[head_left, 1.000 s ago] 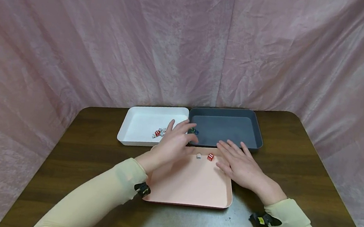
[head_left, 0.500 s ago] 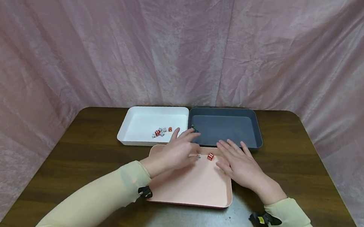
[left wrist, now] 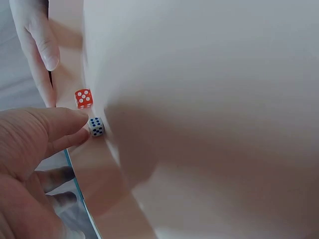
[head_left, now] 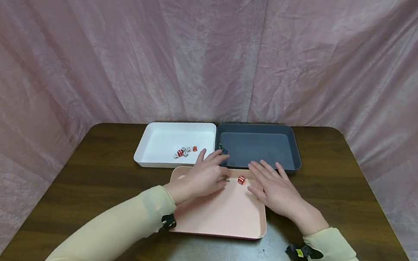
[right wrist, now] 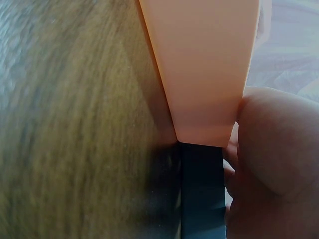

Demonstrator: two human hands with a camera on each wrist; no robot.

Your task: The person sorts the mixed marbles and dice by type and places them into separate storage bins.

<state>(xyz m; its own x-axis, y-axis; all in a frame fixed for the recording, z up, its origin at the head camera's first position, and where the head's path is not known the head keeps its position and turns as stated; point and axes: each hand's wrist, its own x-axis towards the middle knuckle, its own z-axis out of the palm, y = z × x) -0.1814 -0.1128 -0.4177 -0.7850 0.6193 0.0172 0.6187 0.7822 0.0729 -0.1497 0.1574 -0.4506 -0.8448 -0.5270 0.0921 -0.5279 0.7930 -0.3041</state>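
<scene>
A white die with blue dots [left wrist: 96, 127] lies at the far wall of the pink tray [head_left: 221, 219]. My left hand [head_left: 203, 177] pinches this die at the tips of thumb and forefinger, its other fingers spread over the tray's far rim. Beside it, a little to the right, is a red die with white dots [head_left: 241, 180]. My right hand [head_left: 274, 190] lies with straight fingers over the pink tray's far right corner, touching its rim in the right wrist view, and holds nothing.
Behind the pink tray stand a white tray [head_left: 160, 142] with several red and white dice [head_left: 180, 152] and a dark grey tray [head_left: 262, 145] with a few green and blue dice [head_left: 223, 149]. All stand on a wooden table [head_left: 108, 187] before a pink curtain [head_left: 203, 51].
My left hand has come down and back from over the white and grey trays to the white die. A small red-orange die shows in the white tray. The right hand stays put.
</scene>
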